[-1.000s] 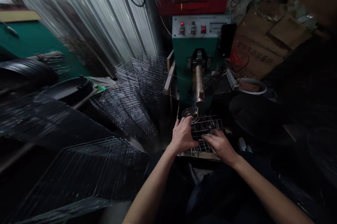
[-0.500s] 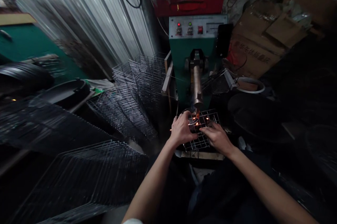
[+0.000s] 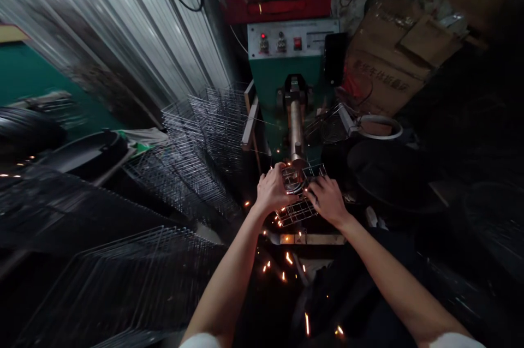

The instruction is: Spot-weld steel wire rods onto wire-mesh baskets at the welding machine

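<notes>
A small wire grid (image 3: 301, 210) lies under the copper-coloured arm (image 3: 297, 132) of a green machine (image 3: 266, 78). My left hand (image 3: 272, 191) is closed on the grid's left side, beside a round metal ring (image 3: 293, 187) on the grid. On the right side, my right hand (image 3: 327, 199) has its fingers curled onto the wires, close to the arm's tip. Orange sparks fly around the grid and fall below it over my lap. The exact contact point under the tip is partly hidden by the fingers.
Stacked wire racks (image 3: 204, 135) stand left of the machine, with larger wire panels (image 3: 135, 277) at the lower left. A wooden strip (image 3: 315, 239) lies just below the grid. Cardboard boxes (image 3: 380, 75) lean at the back right, above a dark round object (image 3: 385, 173).
Many more sparks now scatter downward and left. The green light on the machine panel has gone out. My right hand's fingers have curled further over the grid. The whole view has shifted slightly.
</notes>
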Tool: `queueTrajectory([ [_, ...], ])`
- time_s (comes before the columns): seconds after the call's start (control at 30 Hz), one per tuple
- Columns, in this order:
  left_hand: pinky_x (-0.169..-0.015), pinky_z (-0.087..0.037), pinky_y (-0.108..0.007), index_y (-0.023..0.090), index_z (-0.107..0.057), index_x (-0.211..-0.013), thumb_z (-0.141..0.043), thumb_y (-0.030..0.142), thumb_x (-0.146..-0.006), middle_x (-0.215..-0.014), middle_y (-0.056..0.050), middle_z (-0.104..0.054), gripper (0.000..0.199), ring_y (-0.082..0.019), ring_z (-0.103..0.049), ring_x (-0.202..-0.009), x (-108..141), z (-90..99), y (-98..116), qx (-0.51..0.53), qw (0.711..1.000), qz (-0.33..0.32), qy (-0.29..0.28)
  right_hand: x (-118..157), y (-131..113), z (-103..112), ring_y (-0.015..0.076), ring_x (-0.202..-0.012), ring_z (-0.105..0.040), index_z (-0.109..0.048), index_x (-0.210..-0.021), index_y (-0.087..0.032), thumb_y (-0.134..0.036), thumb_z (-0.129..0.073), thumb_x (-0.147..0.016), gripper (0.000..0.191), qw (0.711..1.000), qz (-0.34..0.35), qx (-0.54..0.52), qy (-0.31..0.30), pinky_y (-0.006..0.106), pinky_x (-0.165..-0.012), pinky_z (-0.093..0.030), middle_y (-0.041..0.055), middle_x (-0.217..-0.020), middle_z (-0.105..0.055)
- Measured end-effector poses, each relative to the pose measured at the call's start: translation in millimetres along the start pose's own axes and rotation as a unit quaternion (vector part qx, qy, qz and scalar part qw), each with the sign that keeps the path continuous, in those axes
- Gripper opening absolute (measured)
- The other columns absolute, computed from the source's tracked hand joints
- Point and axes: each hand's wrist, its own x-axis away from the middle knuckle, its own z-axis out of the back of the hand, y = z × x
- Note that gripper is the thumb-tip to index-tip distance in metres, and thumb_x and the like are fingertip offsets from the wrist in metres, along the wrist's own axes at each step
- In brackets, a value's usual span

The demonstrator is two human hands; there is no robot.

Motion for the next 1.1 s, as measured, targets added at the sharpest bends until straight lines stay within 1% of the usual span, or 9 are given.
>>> queueTrajectory([
  [0.13, -0.103, -0.042, -0.05, 0.025, -0.034, -0.133, -0.085, 0.044, -0.053, -0.12, -0.01, -0.065, 0.096, -0.036, -0.061, -0.114, -7, 0.6, -6, -0.005, 1.0, 0.007, 0.006, -4, 5, -1, 0.028, -0.1, -0.053, -0.066, -0.1, -0.019, -0.028, -0.059, -0.097, 0.011, 0.999, -0.009, 0.03, -0.013, 0.038, -0.082, -0.036, 0.0114, -0.104, -0.064],
  [0.3, -0.1, -0.046, -0.048, 0.028, -0.033, -0.134, -0.085, 0.042, -0.053, -0.125, -0.009, -0.065, 0.097, -0.035, -0.063, -0.113, -24, 5.7, -17, 0.013, 0.999, 0.032, -0.022, -18, 15, -2, 0.0267, -0.095, -0.052, -0.066, -0.096, -0.019, -0.022, -0.056, -0.098, 0.012, 0.999, -0.021, 0.028, -0.017, 0.037, -0.08, -0.036, 0.0104, -0.099, -0.063],
  [0.43, -0.097, -0.048, -0.048, 0.027, -0.031, -0.136, -0.086, 0.044, -0.053, -0.126, -0.01, -0.065, 0.101, -0.037, -0.064, -0.112, -31, 6.5, -22, 0.016, 0.999, 0.025, -0.023, -24, 18, -5, 0.0268, -0.096, -0.052, -0.066, -0.096, -0.02, -0.024, -0.055, -0.098, 0.013, 1.0, -0.012, 0.024, -0.007, 0.037, -0.08, -0.037, 0.0104, -0.099, -0.063],
  [0.6, -0.095, -0.049, -0.046, 0.029, -0.031, -0.136, -0.086, 0.044, -0.053, -0.125, -0.01, -0.065, 0.1, -0.036, -0.065, -0.111, -34, 5.0, -27, 0.012, 0.999, 0.023, -0.019, -27, 20, -6, 0.0262, -0.095, -0.052, -0.067, -0.094, -0.019, -0.026, -0.058, -0.098, 0.012, 1.0, -0.009, 0.024, -0.014, 0.036, -0.079, -0.037, 0.0096, -0.097, -0.063],
  [0.77, -0.086, -0.052, -0.042, 0.03, -0.033, -0.134, -0.084, 0.048, -0.055, -0.127, -0.008, -0.066, 0.096, -0.036, -0.066, -0.109, -34, 4.4, -29, 0.041, 0.997, 0.046, -0.048, -31, 22, -5, 0.0249, -0.093, -0.052, -0.068, -0.092, -0.019, -0.028, -0.057, -0.099, 0.017, 1.0, -0.009, 0.01, -0.022, 0.035, -0.077, -0.035, 0.0086, -0.094, -0.063],
  [0.83, -0.087, -0.051, -0.041, 0.029, -0.033, -0.134, -0.083, 0.05, -0.056, -0.124, -0.008, -0.067, 0.095, -0.035, -0.066, -0.108, -32, 5.1, -28, 0.031, 0.997, 0.048, -0.044, -32, 22, -5, 0.0249, -0.092, -0.052, -0.069, -0.092, -0.019, -0.03, -0.057, -0.099, 0.017, 1.0, -0.005, 0.013, -0.018, 0.035, -0.077, -0.035, 0.0085, -0.094, -0.062],
  [1.0, -0.098, -0.047, -0.045, 0.025, -0.034, -0.134, -0.084, 0.047, -0.053, -0.118, -0.009, -0.067, 0.098, -0.035, -0.064, -0.112, -30, 9.2, -22, -0.033, 0.999, 0.023, 0.009, -31, 23, -4, 0.0248, -0.092, -0.051, -0.069, -0.094, -0.019, -0.028, -0.058, -0.098, 0.015, 1.0, 0.006, 0.014, -0.006, 0.034, -0.078, -0.035, 0.0083, -0.095, -0.062],
  [1.03, -0.098, -0.047, -0.046, 0.025, -0.034, -0.134, -0.085, 0.047, -0.052, -0.119, -0.009, -0.067, 0.099, -0.035, -0.064, -0.112, -30, 9.9, -22, -0.033, 0.999, 0.022, 0.01, -31, 23, -4, 0.025, -0.092, -0.051, -0.069, -0.095, -0.019, -0.027, -0.058, -0.098, 0.014, 1.0, 0.007, 0.014, -0.003, 0.034, -0.078, -0.035, 0.0083, -0.095, -0.062],
  [1.1, -0.094, -0.049, -0.044, 0.027, -0.033, -0.134, -0.085, 0.049, -0.052, -0.12, -0.008, -0.067, 0.099, -0.035, -0.066, -0.109, -31, 10.2, -25, -0.01, 0.999, 0.03, -0.009, -30, 23, -3, 0.0254, -0.093, -0.051, -0.07, -0.096, -0.019, -0.026, -0.059, -0.097, 0.014, 1.0, 0.011, 0.017, 0.004, 0.035, -0.077, -0.035, 0.0084, -0.095, -0.062],
])
